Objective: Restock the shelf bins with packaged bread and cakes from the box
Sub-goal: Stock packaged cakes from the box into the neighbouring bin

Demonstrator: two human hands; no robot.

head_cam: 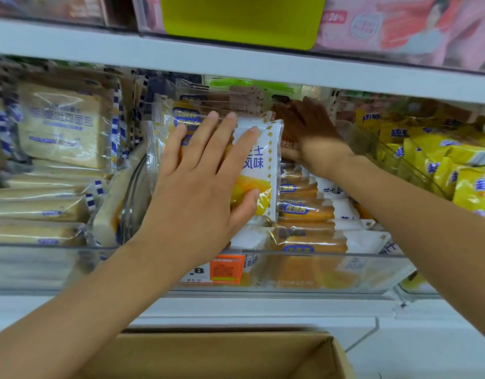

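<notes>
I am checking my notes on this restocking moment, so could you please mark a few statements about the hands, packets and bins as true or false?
1. The left hand holds a white and yellow plastic cake packet over the middle clear plastic bin. True.
2. The right hand rests in the brown cardboard box. False: it reaches deep into the middle bin, beyond the held packet.
3. An orange paper tag sits on the front of the middle bin. True.
4. The clear plastic bin on the right holds blue packets. False: it holds bright yellow packets.
</notes>
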